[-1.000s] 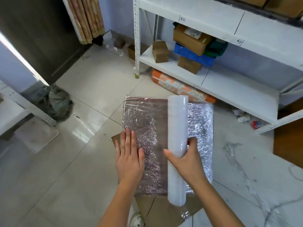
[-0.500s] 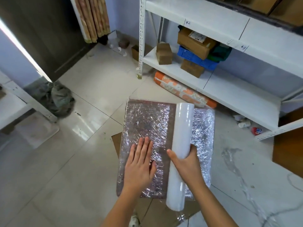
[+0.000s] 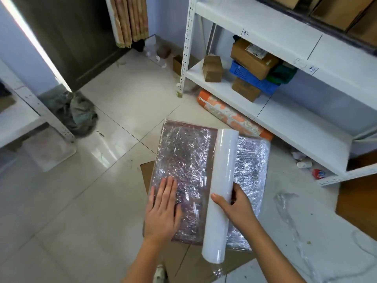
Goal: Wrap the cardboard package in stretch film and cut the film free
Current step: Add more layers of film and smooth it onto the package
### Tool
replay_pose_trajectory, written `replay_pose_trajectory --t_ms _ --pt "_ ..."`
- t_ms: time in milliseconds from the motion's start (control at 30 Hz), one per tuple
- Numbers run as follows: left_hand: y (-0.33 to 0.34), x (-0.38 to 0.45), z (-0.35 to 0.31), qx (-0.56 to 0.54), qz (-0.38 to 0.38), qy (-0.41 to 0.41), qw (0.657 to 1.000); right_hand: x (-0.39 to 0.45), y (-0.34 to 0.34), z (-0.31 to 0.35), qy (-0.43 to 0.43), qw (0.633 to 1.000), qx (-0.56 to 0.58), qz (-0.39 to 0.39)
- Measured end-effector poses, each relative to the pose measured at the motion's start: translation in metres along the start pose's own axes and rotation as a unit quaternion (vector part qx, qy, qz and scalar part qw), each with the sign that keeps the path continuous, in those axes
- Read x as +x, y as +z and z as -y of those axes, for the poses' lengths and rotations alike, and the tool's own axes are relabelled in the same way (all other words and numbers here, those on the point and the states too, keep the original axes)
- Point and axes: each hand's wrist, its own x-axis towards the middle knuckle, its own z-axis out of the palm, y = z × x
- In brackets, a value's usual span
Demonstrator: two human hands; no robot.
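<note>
L fingers (image 3: 166,187) flat on package (image 3: 183,160), R (image 3: 234,207) round roll (image 3: 221,193)

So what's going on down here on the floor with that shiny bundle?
A person is wrapping a flat rectangular cardboard package in clear stretch film. The package lies on the tiled floor over a flat brown cardboard sheet, and it is already covered in crinkled film. The left hand presses flat on its near left part. The right hand grips the long white roll of stretch film, which lies across the package. The film is not yet cut free.
</note>
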Motion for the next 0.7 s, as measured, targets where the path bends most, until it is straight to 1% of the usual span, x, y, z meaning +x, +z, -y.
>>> replay_pose_trajectory --t_ms 67,133,267,333,400,433,567,700 --pt "0.005 -0.004 0.004 0.000 -0.011 0.009 1.000 -0.002 -0.003 -0.008 0.005 1.000 0.015 0.012" --pt "0.003 -0.008 0.003 -0.003 -0.016 0.017 1.000 -0.006 -0.006 -0.014 0.014 0.999 0.044 0.004" --pt "-0.008 -0.010 -0.014 -0.018 -0.034 -0.009 0.999 -0.013 -0.010 -0.020 0.011 0.997 0.080 -0.019" --pt "-0.012 -0.004 -0.033 -0.019 -0.047 0.021 0.998 -0.013 -0.011 -0.019 0.005 0.996 0.084 -0.030" --pt "-0.008 0.004 -0.045 -0.008 -0.045 0.078 0.996 -0.015 -0.007 -0.017 -0.007 0.997 0.065 -0.041" --pt "-0.004 0.010 -0.047 -0.004 -0.040 0.091 0.995 -0.015 -0.005 -0.017 -0.012 0.998 0.049 -0.049" --pt "0.008 0.017 -0.044 0.010 -0.007 0.075 0.997 -0.019 0.001 -0.015 -0.030 0.995 -0.014 -0.095" --pt "0.006 0.014 -0.041 -0.005 -0.014 0.077 0.997 -0.022 0.002 -0.014 -0.028 0.990 -0.047 -0.133"
